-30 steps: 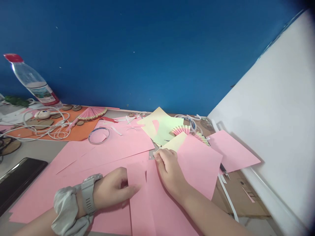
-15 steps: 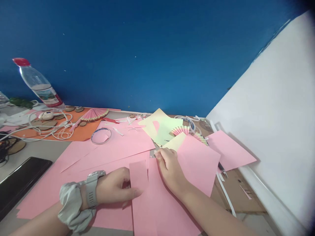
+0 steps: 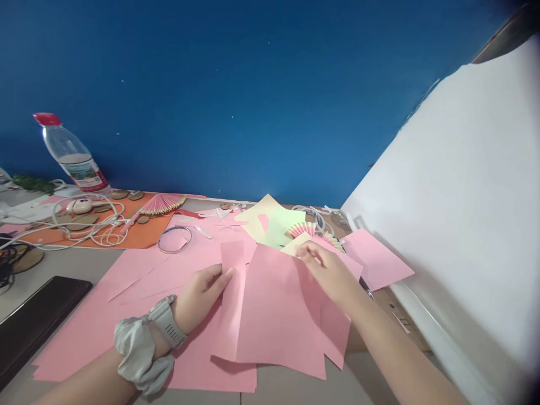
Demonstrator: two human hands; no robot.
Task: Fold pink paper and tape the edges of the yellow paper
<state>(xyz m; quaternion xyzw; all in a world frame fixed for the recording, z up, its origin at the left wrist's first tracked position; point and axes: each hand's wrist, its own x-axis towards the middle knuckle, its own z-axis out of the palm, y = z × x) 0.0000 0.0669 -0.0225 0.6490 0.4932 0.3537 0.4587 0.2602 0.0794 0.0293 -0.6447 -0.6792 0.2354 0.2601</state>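
A sheet of pink paper [image 3: 280, 315] is lifted and tilted up above the table, with a narrow strip along its left side creased over. My left hand [image 3: 202, 295] grips that folded strip, thumb in front and fingers behind. At the sheet's upper right, my right hand [image 3: 331, 275] has its fingers curled closed around the top edge; the fingertips are partly hidden. Its shadow falls across the paper. More pink sheets [image 3: 139, 320] lie flat under and left of my left hand. Behind the right hand are a pale yellow sheet [image 3: 294, 245] and a pleated pink-and-yellow paper fan [image 3: 301, 228].
A black phone-like slab [image 3: 46, 309] lies at the left front. Farther back are a tilted plastic bottle [image 3: 78, 160], tangled white cable [image 3: 109, 225], another paper fan [image 3: 162, 203] and a roll of tape [image 3: 174, 239]. White panelling [image 3: 455, 185] borders the right side.
The pink sheet has come up off the table and tilted, its left strip raised. My right hand has moved right from the fold to the sheet's upper right; my left hand has risen slightly.
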